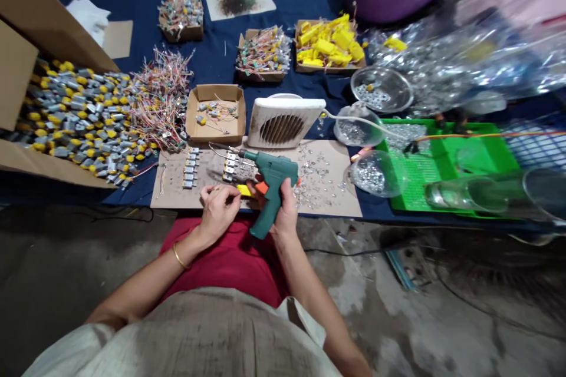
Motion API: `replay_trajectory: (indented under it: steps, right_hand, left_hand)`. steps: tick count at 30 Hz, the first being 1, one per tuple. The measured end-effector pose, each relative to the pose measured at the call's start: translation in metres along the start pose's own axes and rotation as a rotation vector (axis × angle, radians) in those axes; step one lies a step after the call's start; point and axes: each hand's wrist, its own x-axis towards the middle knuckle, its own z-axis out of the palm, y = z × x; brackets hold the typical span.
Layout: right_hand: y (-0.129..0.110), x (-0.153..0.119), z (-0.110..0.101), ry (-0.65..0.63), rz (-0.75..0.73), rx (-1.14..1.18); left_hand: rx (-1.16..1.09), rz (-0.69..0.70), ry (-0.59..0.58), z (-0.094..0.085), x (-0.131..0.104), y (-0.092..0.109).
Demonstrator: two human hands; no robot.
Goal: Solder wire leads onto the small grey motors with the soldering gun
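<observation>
My right hand [286, 209] is wrapped round the handle of a green soldering gun [275, 179], whose metal tip points left over the cardboard sheet [342, 188]. Just left of it, my left hand [220, 211] has its fingers pinched together; whatever is between them is too small to make out. A yellow piece [244, 190] lies between the two hands, near my right fingers. Two short columns of small silver motors, one at the left [190, 168] and one near the gun's tip [229, 166], stand on the cardboard.
A white vent box [285, 122] stands behind the gun. A small carton [215, 135] holds wired motors. Left is a large box of motors [84, 118]; right are bowls of metal bits [371, 175] and a green tray [446, 156]. Yellow parts [329, 41] fill another carton.
</observation>
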Motion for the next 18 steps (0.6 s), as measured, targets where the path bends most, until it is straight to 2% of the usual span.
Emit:
replay_trajectory:
  steps: [5,11,15,18]
  right_hand:
    - [-0.002,0.002,0.003,-0.009,0.010,0.031]
    - [-0.010,0.002,0.007,0.007,-0.005,0.059]
    - [-0.015,0.017,0.006,0.034,-0.072,-0.022]
    - [-0.016,0.025,0.004,0.037,-0.051,-0.047]
  left_hand:
    - [0.022,-0.016,0.027,0.002,0.001,0.001]
    - [0.010,-0.059,-0.065,0.001,0.010,-0.004]
    - [-0.028,-0.100,-0.115,-0.001,0.017,-0.006]
    - [-0.043,-0.122,-0.133,-0.002,0.022,-0.007]
